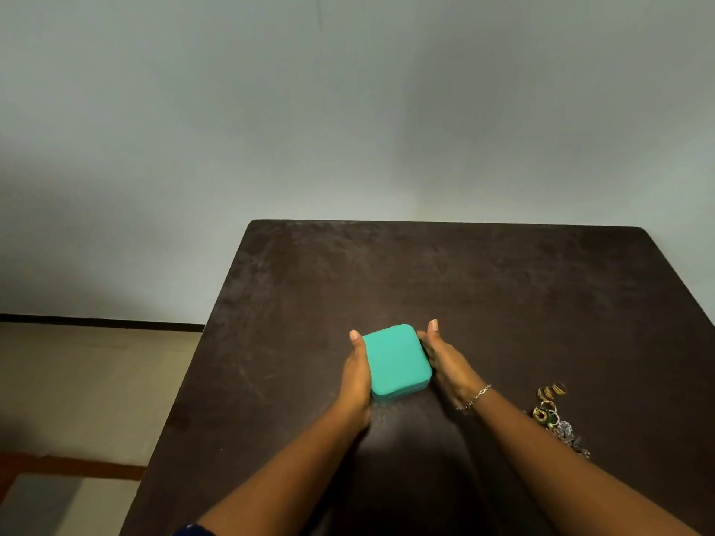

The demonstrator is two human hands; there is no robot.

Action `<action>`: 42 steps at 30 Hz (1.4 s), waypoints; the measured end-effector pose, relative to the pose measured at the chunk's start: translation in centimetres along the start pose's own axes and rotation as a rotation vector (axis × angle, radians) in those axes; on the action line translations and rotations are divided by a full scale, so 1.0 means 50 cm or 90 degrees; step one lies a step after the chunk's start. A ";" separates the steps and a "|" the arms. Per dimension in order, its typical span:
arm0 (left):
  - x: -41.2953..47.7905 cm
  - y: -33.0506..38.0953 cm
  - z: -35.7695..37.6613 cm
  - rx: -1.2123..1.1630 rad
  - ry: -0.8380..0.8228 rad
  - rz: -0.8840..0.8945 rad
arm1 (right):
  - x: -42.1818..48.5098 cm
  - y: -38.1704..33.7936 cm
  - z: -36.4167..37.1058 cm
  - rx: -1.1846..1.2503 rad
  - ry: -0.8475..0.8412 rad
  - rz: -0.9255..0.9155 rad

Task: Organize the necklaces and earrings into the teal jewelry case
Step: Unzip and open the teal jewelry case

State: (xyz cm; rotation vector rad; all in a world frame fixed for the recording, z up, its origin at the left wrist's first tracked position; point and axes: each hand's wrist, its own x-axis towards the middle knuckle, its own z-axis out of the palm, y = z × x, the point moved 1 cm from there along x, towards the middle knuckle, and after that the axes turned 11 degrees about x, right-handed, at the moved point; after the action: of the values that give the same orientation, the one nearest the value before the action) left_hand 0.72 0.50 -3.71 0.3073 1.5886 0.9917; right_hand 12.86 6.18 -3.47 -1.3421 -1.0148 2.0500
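Closed case point(396, 359) on table point(464, 284); left hand point(356, 375) and right hand point(445, 361) press its sides, grip unclenched, fingers straight; jewelry pile point(555, 417) partly hidden by forearm.

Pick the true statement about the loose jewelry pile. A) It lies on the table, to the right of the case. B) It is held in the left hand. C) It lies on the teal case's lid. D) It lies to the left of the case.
A: the jewelry pile lies on the table, to the right of the closed teal case and beyond the right hand.
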 end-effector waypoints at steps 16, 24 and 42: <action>-0.068 -0.012 -0.005 0.144 -0.064 0.139 | -0.090 0.048 -0.017 0.125 -0.031 -0.041; -0.049 -0.087 -0.063 0.161 -0.069 0.276 | -0.105 0.108 -0.011 0.133 -0.056 -0.143; -0.176 -0.224 -0.113 0.098 0.027 0.381 | -0.263 0.210 0.067 0.073 -0.032 -0.167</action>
State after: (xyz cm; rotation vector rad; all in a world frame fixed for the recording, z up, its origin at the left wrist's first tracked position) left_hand 1.68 -14.58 -6.13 0.9100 1.6496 1.3306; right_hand 15.07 -10.85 -3.71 -1.0454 -1.0191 1.9210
